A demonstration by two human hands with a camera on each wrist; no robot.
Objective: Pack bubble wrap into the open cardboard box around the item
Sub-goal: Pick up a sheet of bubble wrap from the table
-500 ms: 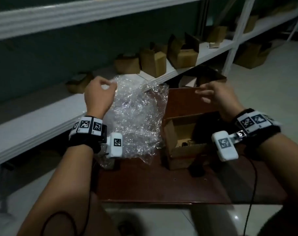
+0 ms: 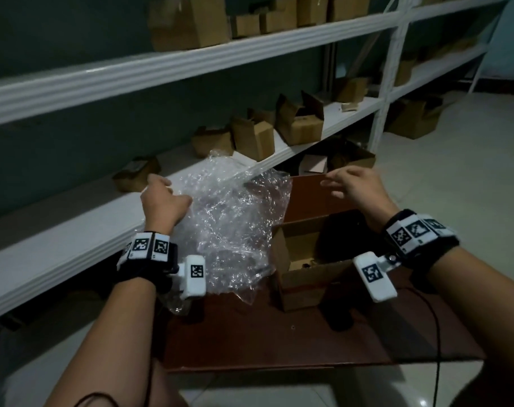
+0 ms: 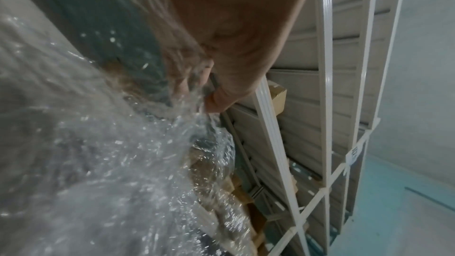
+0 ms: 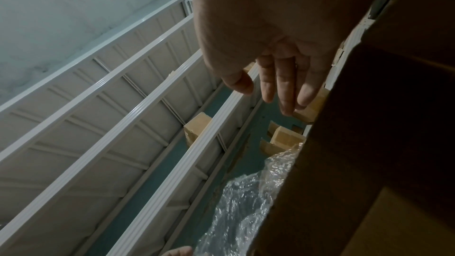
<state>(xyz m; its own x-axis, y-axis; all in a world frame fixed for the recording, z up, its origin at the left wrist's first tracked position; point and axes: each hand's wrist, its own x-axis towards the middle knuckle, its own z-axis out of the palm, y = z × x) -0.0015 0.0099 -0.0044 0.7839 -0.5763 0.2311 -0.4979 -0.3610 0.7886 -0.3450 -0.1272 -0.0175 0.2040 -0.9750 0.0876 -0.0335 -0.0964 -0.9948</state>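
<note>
Bubble wrap sheet (image 2: 232, 218): upper corner pinched in left hand (image 2: 162, 204), hanging just left of the open cardboard box (image 2: 305, 259), none inside. Right hand (image 2: 352, 183): fingers loose, holding nothing, since half a second ago nearer the sheet's free edge; second grasp likely next.

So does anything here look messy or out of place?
Nothing looks broken or spilled. The bubble wrap is a crumpled sheet held up by the left hand, not yet in the open cardboard box. On the white shelf behind, several small boxes sit open and tilted.
</note>
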